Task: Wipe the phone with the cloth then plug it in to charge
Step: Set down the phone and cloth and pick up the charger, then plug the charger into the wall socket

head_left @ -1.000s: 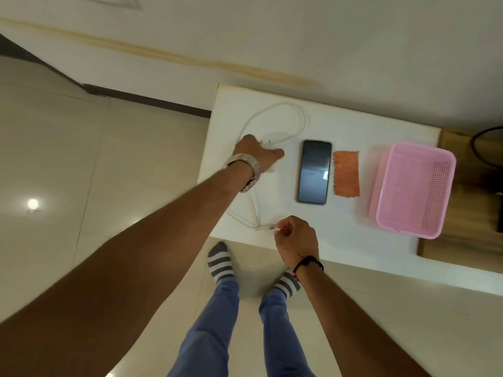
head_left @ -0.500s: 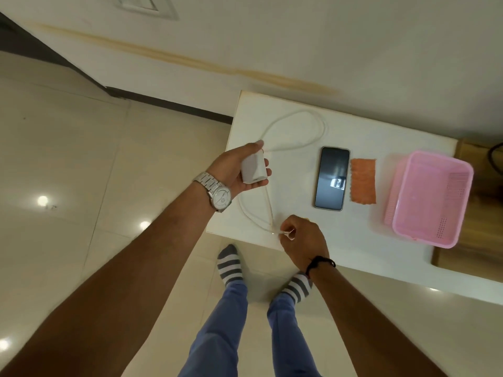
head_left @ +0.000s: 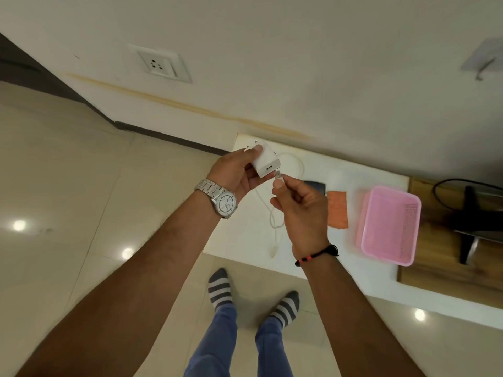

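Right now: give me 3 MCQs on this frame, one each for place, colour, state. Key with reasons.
1. Where is the orange cloth?
A. Inside the basket
B. On the table beside the basket
C. On the floor

2. What colour is the basket?
A. Pink
B. Blue
C. Green

3. Is the USB plug in the charger?
A. Fully inserted
B. Lying on the table
C. Just short of the port

Key: B, it lies flat left of the basket; A, pink mesh walls; C, the right hand pinches it at the port while the left hand holds the charger.
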Tool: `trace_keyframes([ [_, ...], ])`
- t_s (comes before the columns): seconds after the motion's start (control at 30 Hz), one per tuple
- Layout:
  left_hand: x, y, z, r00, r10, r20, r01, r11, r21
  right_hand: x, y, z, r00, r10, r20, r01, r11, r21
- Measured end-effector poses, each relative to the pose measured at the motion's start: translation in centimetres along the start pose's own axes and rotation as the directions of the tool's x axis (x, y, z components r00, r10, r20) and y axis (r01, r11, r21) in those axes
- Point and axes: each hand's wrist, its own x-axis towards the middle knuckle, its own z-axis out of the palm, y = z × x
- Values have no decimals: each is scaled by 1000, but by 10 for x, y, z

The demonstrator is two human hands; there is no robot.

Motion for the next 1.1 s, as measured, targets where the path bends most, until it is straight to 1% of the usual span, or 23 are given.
trace_keyframes([
  [0.17,-12,12,3,999,39,23,-39,999,12,-1,-20,14,998,28,-54,-27,999,22],
  [0.27,-18,20,1,997,74,29,-74,997,6,-1,-27,22,996,42,-78,-42,999,-3],
  [0.37,-25,29,-4,994,99,34,-100,994,32,-4,-32,29,998,33,-51,-35,999,-32],
  [0.53,-32,38,-13,991,117,70,-125,984,123,-6,-38,38,999,20,-28,-23,995,-97],
  [0.67,-34,43,-21,988,107,113,-122,984,133,-2,-38,48,996,83,-36,-84,995,-54],
  [0.8,-32,58,-32,986,108,130,-130,976,173,2,-37,63,992,126,10,-125,992,-9],
  [0.9,-30,66,-37,989,87,117,-113,964,242,1,-32,72,979,200,44,-201,979,18],
  [0.97,-28,70,-41,991,95,91,-117,954,275,3,-31,75,961,256,108,-258,966,10],
  [1.03,-25,74,-46,988,140,58,-152,926,345,9,-32,78,935,300,187,-309,951,25],
  [1.1,-23,78,-51,981,185,59,-193,893,407,18,-36,81,917,284,282,-311,949,55],
])
